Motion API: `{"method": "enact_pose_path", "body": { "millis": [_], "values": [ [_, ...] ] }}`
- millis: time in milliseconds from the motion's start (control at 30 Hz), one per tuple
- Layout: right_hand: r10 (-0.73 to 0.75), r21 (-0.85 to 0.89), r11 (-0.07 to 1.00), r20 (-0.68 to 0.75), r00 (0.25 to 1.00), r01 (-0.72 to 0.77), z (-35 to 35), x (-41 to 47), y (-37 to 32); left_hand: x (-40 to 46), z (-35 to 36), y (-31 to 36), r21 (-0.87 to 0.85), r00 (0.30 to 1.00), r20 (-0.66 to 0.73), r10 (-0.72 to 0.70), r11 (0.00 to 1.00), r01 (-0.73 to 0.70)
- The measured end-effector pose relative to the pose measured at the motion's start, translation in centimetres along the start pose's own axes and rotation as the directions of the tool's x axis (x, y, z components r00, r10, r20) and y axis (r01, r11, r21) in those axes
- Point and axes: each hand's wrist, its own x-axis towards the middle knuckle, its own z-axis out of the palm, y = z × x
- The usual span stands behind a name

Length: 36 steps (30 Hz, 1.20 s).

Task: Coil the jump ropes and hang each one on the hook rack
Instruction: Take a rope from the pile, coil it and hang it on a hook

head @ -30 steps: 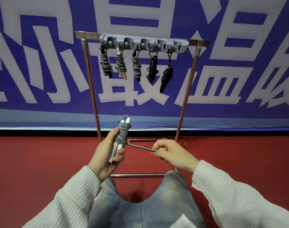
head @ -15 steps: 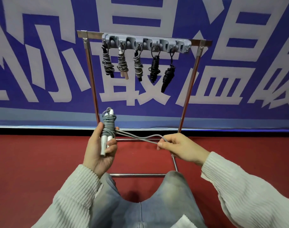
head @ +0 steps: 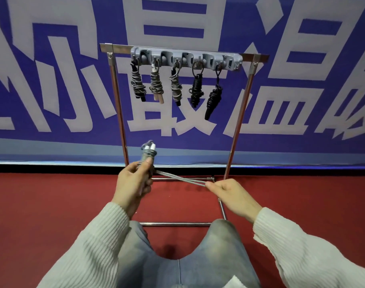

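My left hand (head: 132, 182) grips the white handles of a grey jump rope (head: 148, 154), whose cord is wound around the handles above my thumb. A doubled strand of that cord runs taut to the right into my right hand (head: 232, 194), which pinches its end. The grey hook rack (head: 186, 59) sits on the top bar of a metal stand (head: 236, 129). Five coiled ropes hang from it: three grey ones (head: 156, 85) on the left, two black ones (head: 213, 98) on the right.
A blue banner (head: 52, 90) with large white characters fills the wall behind the stand. Red carpet (head: 42, 215) covers the floor. The stand's base bars (head: 175, 224) lie right in front of my knees (head: 225, 231).
My right hand has pulled the loose strand farther right and drawn it taut. My left hand with the wound handles moved left, then back toward the middle.
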Motion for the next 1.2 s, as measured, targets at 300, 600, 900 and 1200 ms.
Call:
{"method": "enact_pose_path", "body": {
  "millis": [300, 600, 900, 1200],
  "values": [
    [-0.312, -0.203, 0.898, 0.335, 0.889, 0.391, -3.4, 0.8, -6.7, -1.5, 1.5, -5.1, 0.891, 0.868, 0.438, -0.236, 0.243, -0.384],
    [-0.14, 0.261, 0.963, 0.252, 0.957, 0.072, -2.6, 2.3, -4.4, -10.1, 5.5, -0.5, 0.392, 0.614, 0.786, 0.069, 0.712, -0.582],
    [0.089, 0.296, 0.931, 0.384, 0.919, -0.214, 1.7, -2.3, -1.1, -6.4, 4.5, -0.2, 0.192, 0.955, 0.292, -0.046, 0.981, -0.012],
    [-0.168, -0.633, 0.586, 0.515, 0.84, 0.506, -2.9, -1.5, -6.4, -4.9, 3.0, -3.5, 0.81, 0.835, 0.539, -0.107, 0.336, -0.48]
  ]
}}
